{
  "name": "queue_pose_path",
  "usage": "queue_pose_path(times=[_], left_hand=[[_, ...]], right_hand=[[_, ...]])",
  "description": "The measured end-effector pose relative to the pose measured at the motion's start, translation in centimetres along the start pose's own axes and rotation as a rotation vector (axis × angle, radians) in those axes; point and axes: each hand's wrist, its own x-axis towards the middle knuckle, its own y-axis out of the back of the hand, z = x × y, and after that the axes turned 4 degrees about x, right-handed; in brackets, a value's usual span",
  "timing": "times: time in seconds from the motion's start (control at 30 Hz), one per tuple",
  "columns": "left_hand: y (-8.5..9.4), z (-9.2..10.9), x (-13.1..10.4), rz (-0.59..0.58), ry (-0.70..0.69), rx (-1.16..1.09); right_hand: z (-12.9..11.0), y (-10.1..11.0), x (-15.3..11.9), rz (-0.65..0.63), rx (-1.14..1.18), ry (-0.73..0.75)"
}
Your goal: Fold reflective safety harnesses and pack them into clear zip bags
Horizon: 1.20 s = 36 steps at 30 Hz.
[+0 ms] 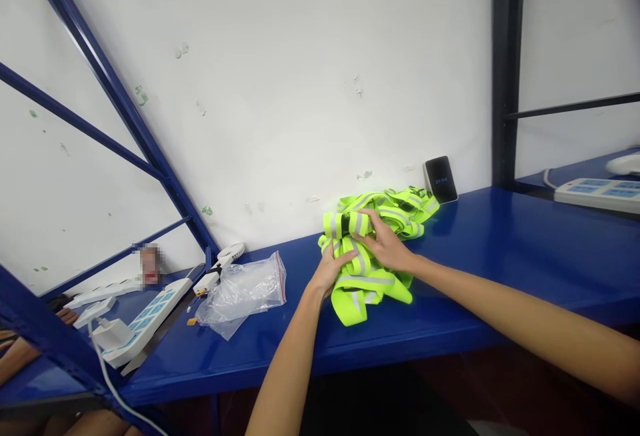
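Observation:
A neon yellow reflective vest (363, 283) made of straps with grey stripes is bunched up over the blue shelf. My left hand (331, 268) grips its folds from the left, thumb stretched across the front. Fingers of my right hand (387, 243) close around the upper right part, beside a strap with a black patch. Behind both hands lies a heap of similar neon reflective straps (400, 206) with black buckles, against the wall. Some of the fingers are hidden in the material.
A phone (441, 179) leans upright against the wall. Clear plastic zip bags (250, 289) lie left, near a small white fan (231, 253). Power strips (150, 323) stand beyond the blue frame post (165, 176); another person's hand (65, 316) shows at far left.

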Motion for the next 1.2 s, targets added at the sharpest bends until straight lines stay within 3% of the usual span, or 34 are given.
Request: queue_pose_path(times=[0.1,0.23,0.37,0.43,0.57,0.7,0.77,0.87,0.93,1.03,1.13,1.2], left_hand=[[0.3,0.4,-0.5,-0.118,0.120,-0.016],[0.6,0.4,-0.9,-0.284,0.338,-0.037],[0.0,0.3,-0.9,-0.370,0.351,0.024],[-0.5,0.5,-1.1,-0.401,0.293,0.035],[-1.2,0.7,-1.5,-0.373,0.185,-0.044],[-1.2,0.2,-1.6,-0.277,0.177,-0.232],[-1.0,0.1,-1.5,-0.231,0.227,-0.312],[-1.0,0.6,-1.5,-0.154,0.270,-0.410],[-1.2,1.5,-1.9,-0.076,0.150,-0.494],[-1.7,3.0,-3.0,0.074,-0.152,-0.512],[-2.0,3.9,-4.1,0.217,-0.429,-0.262],[-2.1,4.0,-4.2,0.299,-0.577,0.082]], right_hand=[[0.0,0.1,0.4,0.086,0.111,-0.101],[0.3,0.6,1.4,0.282,0.222,-0.125],[1.3,1.4,2.3,0.418,0.256,-0.149],[2.0,2.1,2.8,0.530,0.263,-0.170],[3.8,4.5,4.0,0.744,0.214,-0.147],[5.2,6.4,4.7,0.857,0.181,-0.099],[5.3,6.6,4.7,0.863,0.170,-0.120],[4.2,5.9,4.4,0.756,0.060,-0.141],[2.8,5.3,4.2,0.704,-0.019,-0.090],[0.7,4.2,3.8,0.698,-0.079,0.000],[-0.8,3.1,2.9,0.586,-0.162,0.002],[-1.4,2.4,2.2,0.457,-0.237,-0.021]])
